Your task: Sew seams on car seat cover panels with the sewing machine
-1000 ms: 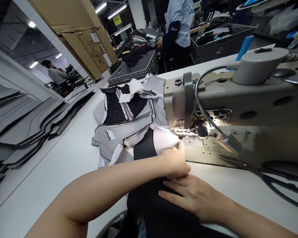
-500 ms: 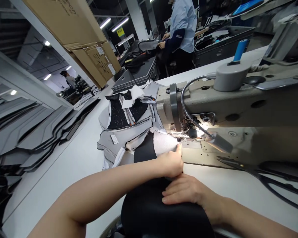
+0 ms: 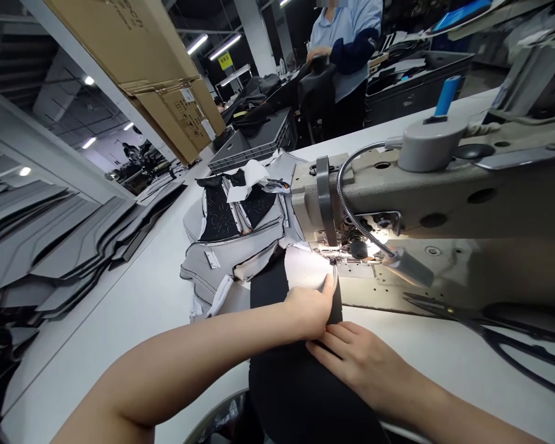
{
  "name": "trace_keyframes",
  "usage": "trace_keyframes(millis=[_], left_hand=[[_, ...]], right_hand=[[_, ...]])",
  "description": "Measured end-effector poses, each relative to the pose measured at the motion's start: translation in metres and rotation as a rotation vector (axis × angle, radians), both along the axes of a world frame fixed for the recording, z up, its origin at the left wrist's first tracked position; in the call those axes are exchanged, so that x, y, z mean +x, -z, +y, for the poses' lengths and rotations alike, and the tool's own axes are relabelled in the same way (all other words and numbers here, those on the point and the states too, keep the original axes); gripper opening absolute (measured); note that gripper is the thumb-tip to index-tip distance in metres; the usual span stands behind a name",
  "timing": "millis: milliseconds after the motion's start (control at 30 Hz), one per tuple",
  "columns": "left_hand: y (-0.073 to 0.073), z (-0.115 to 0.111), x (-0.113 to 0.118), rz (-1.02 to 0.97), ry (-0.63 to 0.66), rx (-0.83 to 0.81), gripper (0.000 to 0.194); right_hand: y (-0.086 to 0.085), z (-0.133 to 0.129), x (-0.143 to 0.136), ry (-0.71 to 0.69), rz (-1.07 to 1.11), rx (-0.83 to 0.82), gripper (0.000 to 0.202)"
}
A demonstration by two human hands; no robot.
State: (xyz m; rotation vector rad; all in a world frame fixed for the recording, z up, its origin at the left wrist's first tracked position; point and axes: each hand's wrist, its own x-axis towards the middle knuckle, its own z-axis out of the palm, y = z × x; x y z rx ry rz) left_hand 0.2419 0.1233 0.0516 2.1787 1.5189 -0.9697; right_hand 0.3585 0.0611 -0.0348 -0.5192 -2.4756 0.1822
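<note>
My left hand (image 3: 309, 311) rests on a white mesh panel (image 3: 305, 268) laid over black fabric (image 3: 271, 296). Its index finger points along the panel's right edge, just short of the sewing machine's needle area (image 3: 333, 256); the other fingers are curled on the cloth. Right behind it, my right hand (image 3: 358, 361) grips the black fabric's right edge, fingers close together and thumb side partly hidden. The fabric hangs over the table's front edge towards me. The needle tip itself is lost in the lamp's glare.
Large black scissors (image 3: 462, 314) lie right of the hands. Sewn grey and black pieces (image 3: 231, 246) are heaped beyond the fabric. Stacked grey panels (image 3: 83, 240) line the left. A bendable lamp (image 3: 407, 266) hangs before the machine (image 3: 444, 191). Behind, a person (image 3: 345, 49) handles dark material.
My left hand has drawn slightly back and left. My right hand has shifted up beside it, and the black fabric lies flatter. The person behind has turned and lifted a dark piece.
</note>
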Motion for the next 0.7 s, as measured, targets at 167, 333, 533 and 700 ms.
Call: trace_keyframes(millis=[167,333,533,700], left_hand=[[-0.003,0.0,-0.005,-0.143,-0.069,-0.029,0.084],[-0.002,0.005,-0.002,-0.127,-0.102,-0.066,0.088],[-0.001,0.016,0.001,-0.127,-0.093,-0.037,0.092],[-0.004,0.019,0.005,-0.081,-0.075,-0.043,0.094]], right_hand=[[0.01,0.0,-0.002,0.125,0.032,0.032,0.035],[0.015,0.0,-0.002,0.149,0.051,0.043,0.033],[0.013,0.01,0.005,0.171,0.07,0.036,0.038],[0.009,0.014,0.007,0.187,0.048,0.085,0.038]])
